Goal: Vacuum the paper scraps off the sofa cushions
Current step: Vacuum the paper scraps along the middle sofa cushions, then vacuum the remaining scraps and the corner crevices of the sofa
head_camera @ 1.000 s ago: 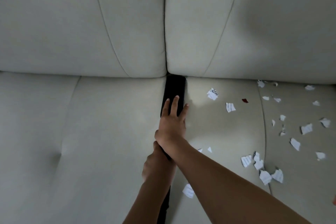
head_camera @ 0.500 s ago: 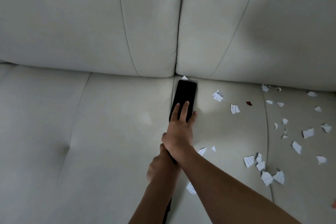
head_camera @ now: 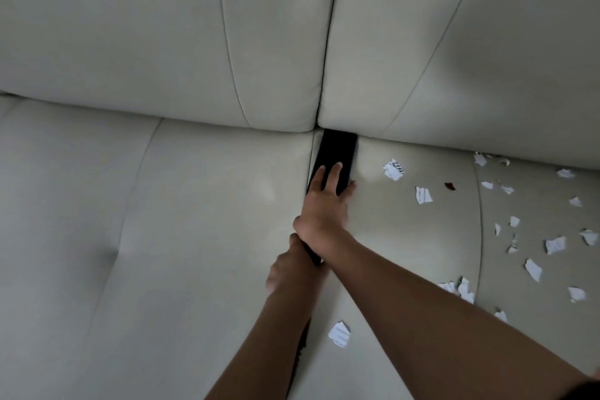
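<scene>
A black flat vacuum nozzle [head_camera: 337,153] lies along the seam between two pale seat cushions [head_camera: 211,204], its tip against the crease under the back cushions. My right hand [head_camera: 324,204] rests on the nozzle with straight fingers. Just behind it, my left hand [head_camera: 287,269] grips the black wand, its fingers hidden under my right wrist. White paper scraps lie to the right of the nozzle: one near it [head_camera: 394,169], another further right [head_camera: 423,195], one by my forearms [head_camera: 339,333], and several on the right cushion [head_camera: 555,244].
Two tall back cushions [head_camera: 162,42] rise behind the seats, meeting above the nozzle tip. A small dark red scrap [head_camera: 449,185] lies among the white ones. The left seat cushion shows no scraps.
The nozzle was drawn back along the seam half a second ago and has slid forward again to the crease. A scrap seen at its tip then is no longer visible.
</scene>
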